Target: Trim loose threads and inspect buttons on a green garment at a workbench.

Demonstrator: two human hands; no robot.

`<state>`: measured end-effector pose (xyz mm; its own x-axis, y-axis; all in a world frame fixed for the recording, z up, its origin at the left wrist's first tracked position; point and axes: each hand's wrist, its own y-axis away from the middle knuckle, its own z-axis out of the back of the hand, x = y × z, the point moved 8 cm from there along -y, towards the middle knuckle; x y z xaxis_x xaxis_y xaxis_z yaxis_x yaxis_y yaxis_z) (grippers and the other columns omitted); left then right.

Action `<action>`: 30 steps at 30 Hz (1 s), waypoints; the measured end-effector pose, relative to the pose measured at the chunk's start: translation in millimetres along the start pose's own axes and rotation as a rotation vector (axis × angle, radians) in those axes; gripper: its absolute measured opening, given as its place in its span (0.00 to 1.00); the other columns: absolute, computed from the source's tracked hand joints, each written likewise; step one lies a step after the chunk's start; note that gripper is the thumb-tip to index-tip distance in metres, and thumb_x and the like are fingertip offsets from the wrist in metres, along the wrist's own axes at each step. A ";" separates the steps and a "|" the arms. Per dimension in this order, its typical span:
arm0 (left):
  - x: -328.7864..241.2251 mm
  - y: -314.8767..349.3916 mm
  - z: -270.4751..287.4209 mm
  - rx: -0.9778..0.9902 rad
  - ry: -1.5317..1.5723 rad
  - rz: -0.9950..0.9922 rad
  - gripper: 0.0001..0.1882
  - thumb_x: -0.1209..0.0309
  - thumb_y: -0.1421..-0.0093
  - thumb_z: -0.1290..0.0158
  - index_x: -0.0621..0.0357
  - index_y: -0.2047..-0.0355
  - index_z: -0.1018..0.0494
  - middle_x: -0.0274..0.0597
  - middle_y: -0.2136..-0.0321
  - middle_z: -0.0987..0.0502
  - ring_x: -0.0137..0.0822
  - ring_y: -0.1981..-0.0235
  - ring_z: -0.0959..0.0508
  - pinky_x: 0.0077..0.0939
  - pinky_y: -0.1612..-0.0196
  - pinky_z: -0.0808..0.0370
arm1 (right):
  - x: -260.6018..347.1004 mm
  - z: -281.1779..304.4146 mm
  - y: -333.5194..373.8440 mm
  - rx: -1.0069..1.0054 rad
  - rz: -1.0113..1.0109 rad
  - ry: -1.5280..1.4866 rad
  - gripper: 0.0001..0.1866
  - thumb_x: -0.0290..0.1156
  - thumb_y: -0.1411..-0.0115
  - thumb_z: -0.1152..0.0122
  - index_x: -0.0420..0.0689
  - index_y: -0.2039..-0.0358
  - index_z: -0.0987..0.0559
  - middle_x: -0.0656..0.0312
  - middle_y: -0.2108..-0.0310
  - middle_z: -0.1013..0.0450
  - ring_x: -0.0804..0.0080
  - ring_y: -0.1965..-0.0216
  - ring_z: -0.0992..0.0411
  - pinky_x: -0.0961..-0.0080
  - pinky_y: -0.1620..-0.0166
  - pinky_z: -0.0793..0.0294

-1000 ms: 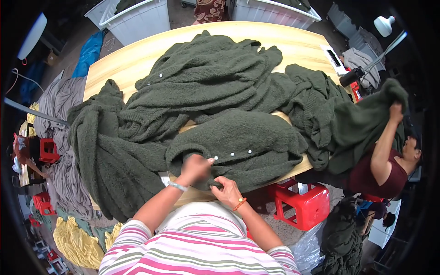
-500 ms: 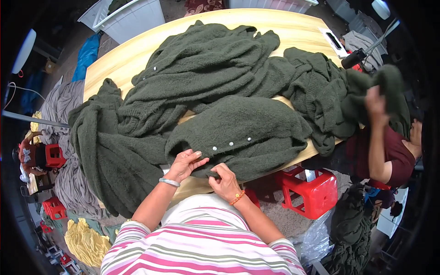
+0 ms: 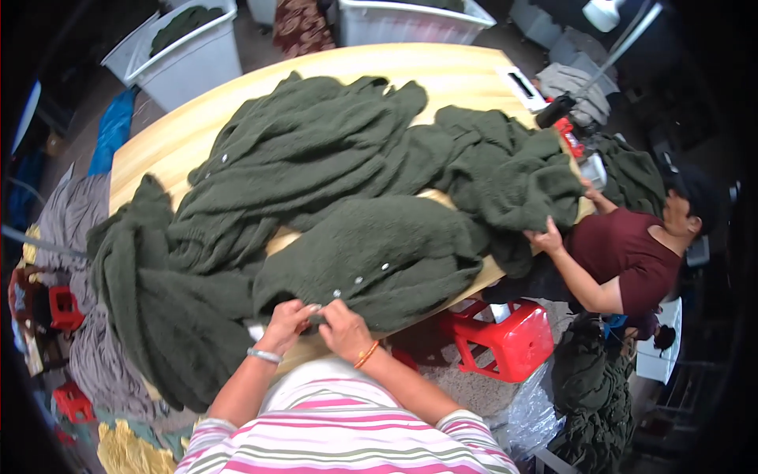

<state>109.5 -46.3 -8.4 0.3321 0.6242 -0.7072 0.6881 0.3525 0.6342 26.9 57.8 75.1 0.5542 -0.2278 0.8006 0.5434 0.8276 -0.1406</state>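
Note:
A dark green knit cardigan [image 3: 371,245] with small shiny buttons [image 3: 337,294] lies bunched on the table right in front of me. At its near left edge, my left hand [image 3: 284,327] is closed, thumb and fingers pinching the knit edge. Fingertips almost touching the left's, my right hand [image 3: 346,332] is closed on the same edge beside the lowest visible button. Anything small between the fingertips is hidden. More dark green knit garments lie heaped behind [image 3: 308,142] and to the left [image 3: 170,292].
A co-worker [image 3: 632,245] at the right holds another green garment [image 3: 513,174] on the wooden table [image 3: 158,154]. A red stool [image 3: 509,340] stands by the near right edge. White bins [image 3: 197,67] stand beyond the table; grey cloth [image 3: 91,347] hangs at left.
My hands have come together at the cardigan edge, the right moving left to the left hand. The co-worker's hands have lowered a green garment onto the table. The view has shifted.

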 end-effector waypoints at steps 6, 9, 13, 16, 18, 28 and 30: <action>8.7 -2.9 5.0 0.036 0.119 0.064 0.13 0.74 0.40 0.44 0.54 0.80 0.34 0.32 0.82 0.31 0.25 0.81 0.31 0.19 0.77 0.35 | 2.1 7.1 -2.3 -0.100 -0.029 -0.035 0.21 0.22 0.49 0.41 0.41 0.53 0.31 0.50 0.61 0.31 0.48 0.60 0.29 0.61 0.59 0.26; 8.4 -2.5 2.7 0.020 0.241 0.092 0.13 0.74 0.41 0.44 0.54 0.80 0.34 0.32 0.82 0.31 0.26 0.80 0.31 0.20 0.75 0.34 | -6.2 1.2 -2.2 -0.076 -0.040 0.002 0.19 0.21 0.49 0.42 0.41 0.54 0.29 0.50 0.63 0.30 0.50 0.62 0.28 0.62 0.62 0.26; 15.2 -6.6 3.1 -0.009 0.275 0.132 0.12 0.74 0.41 0.44 0.54 0.80 0.33 0.32 0.82 0.32 0.26 0.79 0.32 0.21 0.73 0.34 | -7.0 0.0 -5.4 -0.058 -0.005 0.021 0.18 0.21 0.50 0.42 0.40 0.56 0.27 0.52 0.64 0.31 0.51 0.64 0.28 0.62 0.63 0.26; 14.0 -3.5 -3.6 -0.007 0.263 0.176 0.13 0.74 0.41 0.44 0.54 0.80 0.33 0.32 0.82 0.32 0.26 0.79 0.33 0.21 0.73 0.34 | -6.6 -1.0 -4.3 -0.035 0.003 0.063 0.18 0.22 0.49 0.41 0.41 0.56 0.28 0.51 0.64 0.32 0.49 0.64 0.28 0.59 0.64 0.26; 16.8 -5.6 0.1 -0.003 0.276 0.155 0.12 0.74 0.41 0.44 0.53 0.80 0.33 0.32 0.81 0.32 0.25 0.80 0.32 0.21 0.75 0.34 | -8.0 -3.2 -6.6 -0.026 0.002 0.057 0.17 0.23 0.49 0.41 0.42 0.56 0.28 0.51 0.63 0.32 0.49 0.64 0.28 0.59 0.64 0.26; 6.6 -5.7 10.2 0.006 -0.067 -0.003 0.12 0.75 0.44 0.41 0.58 0.83 0.29 0.30 0.83 0.29 0.21 0.81 0.30 0.15 0.78 0.34 | -33.9 -12.4 -11.3 0.062 -0.127 -0.141 0.12 0.24 0.49 0.42 0.38 0.62 0.22 0.49 0.67 0.27 0.50 0.65 0.26 0.62 0.60 0.26; 9.5 -10.7 12.0 0.028 -0.103 -0.020 0.11 0.77 0.44 0.41 0.59 0.82 0.29 0.31 0.83 0.29 0.21 0.81 0.30 0.15 0.77 0.33 | -42.3 -11.9 -9.9 0.055 -0.144 -0.150 0.12 0.24 0.49 0.41 0.39 0.62 0.22 0.50 0.68 0.26 0.51 0.65 0.26 0.64 0.59 0.26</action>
<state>113.0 -52.4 -25.6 0.3820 0.5415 -0.7489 0.7125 0.3436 0.6119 5.6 53.2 35.7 0.3707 -0.2699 0.8887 0.5726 0.8198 0.0101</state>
